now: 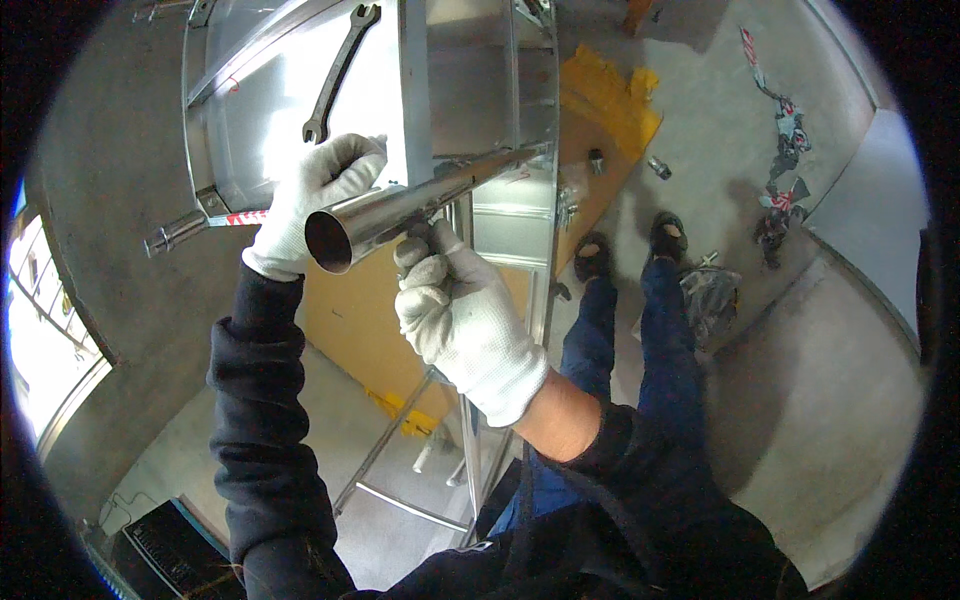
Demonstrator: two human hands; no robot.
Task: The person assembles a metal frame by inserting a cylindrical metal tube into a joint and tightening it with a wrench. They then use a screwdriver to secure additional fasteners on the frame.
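Above the metal frame (470, 130), both gloved hands grip a polished steel tube (400, 212). Left hand (315, 200) is wrapped over the tube's upper side near the open end; right hand (465, 320) is closed around it from below, just behind the left, fingers curled shut on the metal. Tube runs from the open mouth, near the camera, up and right toward the frame's edge. Judgement: rigid, fairly heavy for its length, smooth and likely slippery; fabric gloves should help the grip. Best hold looks two-handed near the open end, as now, clear of the cut rim. A wrench (338, 75) lies on the sheet-metal surface behind. Yellow cloth (610, 95) lies on the floor.
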